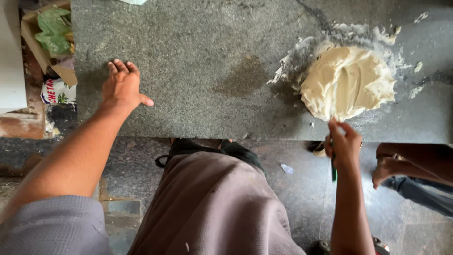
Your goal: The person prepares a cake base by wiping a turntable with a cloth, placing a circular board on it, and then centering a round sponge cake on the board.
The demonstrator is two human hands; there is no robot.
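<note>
Pale soft dough mound (pixel 348 82) on stone slab (pixel 198 61)

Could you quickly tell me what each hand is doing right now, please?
Left hand: open, flat on the stone slab, holding nothing.
Right hand: closed around a green-handled tool at the dough.

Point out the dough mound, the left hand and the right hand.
Dough mound (pixel 347 82): head view, middle of its top.
Left hand (pixel 121 86): head view, back of hand.
Right hand (pixel 343 145): head view, back of hand.

Grey speckled stone counter (pixel 198 52) over dark polished stone floor (pixel 292 189), cardboard box (pixel 45 42) of scraps at left, daylight.
</note>
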